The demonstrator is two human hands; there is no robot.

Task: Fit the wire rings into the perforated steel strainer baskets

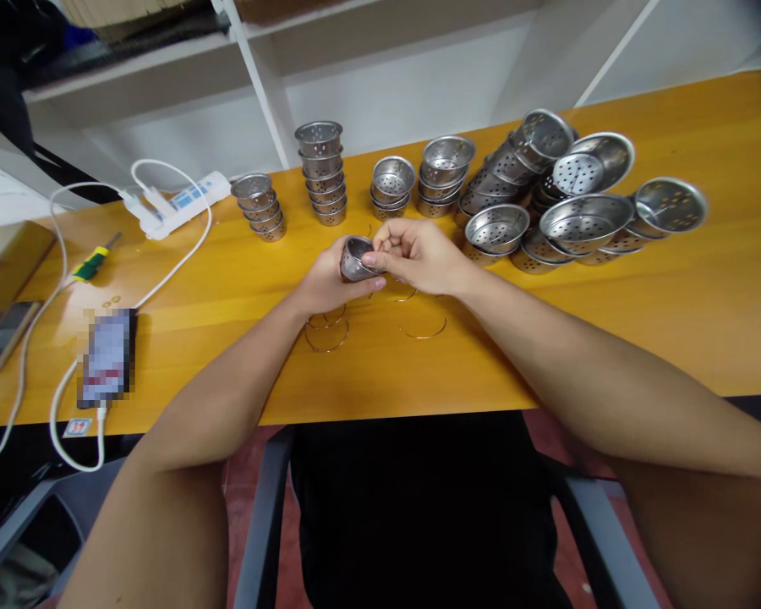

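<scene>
My left hand (326,279) is closed round a small perforated metal strainer cup (353,258), held tilted above the yellow table (228,279). My right hand (418,254) is closed in a pinch at the cup's rim, its fingertips touching the cup; whether something thin sits between those fingers I cannot make out. Several thin wire rings (326,331) lie on the table just below both hands, one more wire ring (422,326) to the right.
Stacks of small strainer cups (322,173) stand at the table's back. Wider strainer bowls (583,220) are piled at the back right. At the left lie a white power strip (177,203) with cables, a screwdriver (95,260) and a phone (106,355). White shelving rises behind.
</scene>
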